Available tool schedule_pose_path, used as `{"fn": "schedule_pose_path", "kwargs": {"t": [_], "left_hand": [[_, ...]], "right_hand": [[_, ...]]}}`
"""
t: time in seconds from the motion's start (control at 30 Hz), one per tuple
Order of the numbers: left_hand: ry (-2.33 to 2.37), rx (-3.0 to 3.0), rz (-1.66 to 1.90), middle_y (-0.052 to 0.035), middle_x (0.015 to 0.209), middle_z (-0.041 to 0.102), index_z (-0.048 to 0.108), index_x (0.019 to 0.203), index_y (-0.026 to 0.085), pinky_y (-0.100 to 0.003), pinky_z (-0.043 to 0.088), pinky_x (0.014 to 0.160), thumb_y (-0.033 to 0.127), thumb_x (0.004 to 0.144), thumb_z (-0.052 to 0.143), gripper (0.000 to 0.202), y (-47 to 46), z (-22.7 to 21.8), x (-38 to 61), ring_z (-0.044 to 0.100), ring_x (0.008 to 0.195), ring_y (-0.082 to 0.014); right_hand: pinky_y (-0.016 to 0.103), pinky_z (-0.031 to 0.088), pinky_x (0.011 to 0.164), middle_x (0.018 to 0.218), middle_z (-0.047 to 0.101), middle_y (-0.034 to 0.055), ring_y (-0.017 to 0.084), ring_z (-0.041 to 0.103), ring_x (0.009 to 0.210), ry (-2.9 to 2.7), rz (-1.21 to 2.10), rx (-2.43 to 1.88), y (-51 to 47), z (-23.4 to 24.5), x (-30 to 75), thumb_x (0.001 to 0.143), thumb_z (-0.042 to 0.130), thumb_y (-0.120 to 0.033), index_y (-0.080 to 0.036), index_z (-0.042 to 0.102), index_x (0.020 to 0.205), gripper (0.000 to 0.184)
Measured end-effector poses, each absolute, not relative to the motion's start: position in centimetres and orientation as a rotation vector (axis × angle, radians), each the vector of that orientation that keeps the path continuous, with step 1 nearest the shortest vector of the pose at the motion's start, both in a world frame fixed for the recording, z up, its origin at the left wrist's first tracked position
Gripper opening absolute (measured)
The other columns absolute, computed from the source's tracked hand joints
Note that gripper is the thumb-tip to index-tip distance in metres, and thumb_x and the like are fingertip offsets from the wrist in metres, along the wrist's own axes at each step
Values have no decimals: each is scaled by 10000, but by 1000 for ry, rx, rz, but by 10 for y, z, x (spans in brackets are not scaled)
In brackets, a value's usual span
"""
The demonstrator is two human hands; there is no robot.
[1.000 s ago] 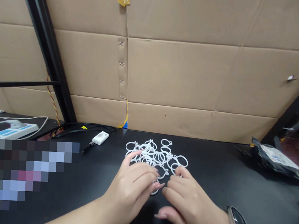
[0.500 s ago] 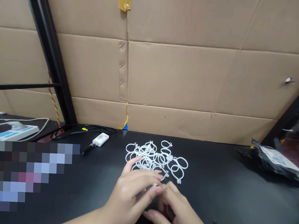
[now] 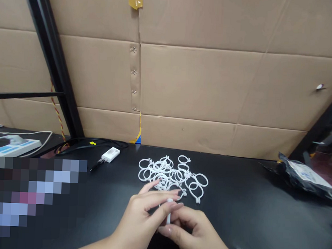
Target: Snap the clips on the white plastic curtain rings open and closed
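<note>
Low in the head view, my left hand [image 3: 141, 215] and my right hand [image 3: 191, 228] meet with fingertips close together. Between them is a white curtain ring [image 3: 168, 217], seen nearly edge-on as a narrow upright strip with a rounded top. My left thumb lies across it, and my right thumb and bent fingers close on its lower part. Much of this ring is hidden by the fingers. Just beyond my hands a loose pile of white curtain rings [image 3: 194, 187], each with a small eyelet, spreads over the black table [image 3: 234, 208]. My left index finger reaches over the pile's near edge.
A white charger [image 3: 110, 154] with a black plug lies left of the pile. At far left is a white and blue power strip [image 3: 22, 147]. A black plastic bag [image 3: 298, 172] rests at right. Cardboard [image 3: 197, 85] stands behind, beside a black metal post [image 3: 53, 64].
The white curtain ring between my hands now shows as an upright strip where only a small part showed before. My right hand has turned slightly. The whole view has shifted a little.
</note>
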State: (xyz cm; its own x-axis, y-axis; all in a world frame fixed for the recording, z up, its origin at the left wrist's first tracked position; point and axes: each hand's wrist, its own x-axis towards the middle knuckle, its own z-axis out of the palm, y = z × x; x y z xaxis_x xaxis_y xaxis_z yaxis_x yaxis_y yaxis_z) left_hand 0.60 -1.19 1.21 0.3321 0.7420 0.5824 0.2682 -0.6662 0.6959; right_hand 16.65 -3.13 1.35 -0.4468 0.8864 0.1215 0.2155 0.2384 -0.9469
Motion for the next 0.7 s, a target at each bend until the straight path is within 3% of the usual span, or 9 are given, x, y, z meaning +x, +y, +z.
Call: {"fn": "schedule_pose_path", "kwargs": {"t": [0.2, 0.3, 0.4, 0.5, 0.7], "left_hand": [[947, 2186, 1277, -14, 1055, 717, 691, 1018, 267, -474, 482, 947, 245, 932, 451, 256, -11, 18, 3, 648, 1037, -224], [965, 2235, 1233, -65, 1162, 665, 625, 1151, 229, -405, 503, 935, 230, 925, 456, 281, -11, 18, 2, 614, 1091, -214], [932, 2359, 1195, -94, 1220, 625, 551, 1236, 210, -405, 493, 946, 179, 904, 469, 343, -8, 15, 2, 584, 1126, -215], [904, 2459, 1204, -82, 1185, 648, 538, 1232, 228, -425, 474, 960, 137, 895, 475, 355, -5, 13, 2, 619, 1064, -203], [893, 2600, 1385, -48, 899, 739, 615, 1030, 199, -442, 486, 910, 105, 893, 482, 213, -3, 8, 2, 703, 768, -174]], "right_hand": [[189, 201, 363, 443, 373, -89, 57, 292, 372, -1583, 1462, -1030, -22, 10, 177, 832, 555, -512, -169, 590, 745, 355], [184, 172, 366, 444, 371, -97, 53, 259, 378, -1443, 1484, -1016, -19, 12, 182, 839, 564, -494, -177, 557, 751, 329], [189, 177, 404, 470, 359, -93, 59, 245, 427, -1356, 1494, -997, -18, 16, 184, 864, 560, -453, -174, 542, 737, 306], [197, 180, 425, 490, 361, -88, 64, 243, 451, -1329, 1513, -988, -18, 17, 184, 868, 564, -441, -174, 528, 723, 305], [183, 181, 382, 468, 367, -96, 55, 263, 402, -1426, 1486, -1010, -18, 12, 183, 856, 561, -470, -175, 516, 730, 324]]}}
